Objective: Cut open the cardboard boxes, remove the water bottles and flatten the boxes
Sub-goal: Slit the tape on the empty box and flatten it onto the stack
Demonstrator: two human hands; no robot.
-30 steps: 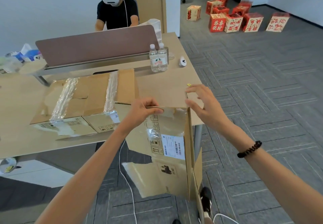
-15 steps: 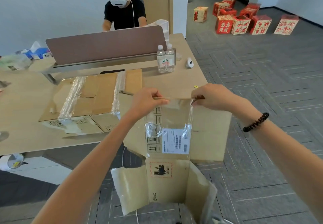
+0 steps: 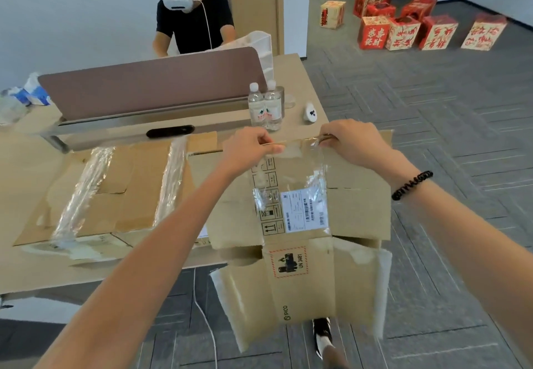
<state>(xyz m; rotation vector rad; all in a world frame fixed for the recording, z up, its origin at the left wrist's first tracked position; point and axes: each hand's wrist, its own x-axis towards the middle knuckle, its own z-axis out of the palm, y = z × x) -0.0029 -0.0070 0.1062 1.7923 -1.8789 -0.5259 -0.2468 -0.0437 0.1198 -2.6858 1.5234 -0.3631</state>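
At the tabletop's (image 3: 34, 270) front right corner, our left hand (image 3: 248, 149) and right hand (image 3: 354, 143) are pinching the cardboard box's (image 3: 357, 210) top edge, box hanging below.

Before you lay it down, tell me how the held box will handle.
Probably light: the box hangs from two pinches at its top edge. Likely floppy: its lower flaps dangle at angles. Loose tape may snag.

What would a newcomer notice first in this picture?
The unfolded cardboard box is held up in the middle, its top edge pinched by the left hand and right hand. Behind it, two water bottles stand on the desk. Red printed boxes sit on the floor, far right.
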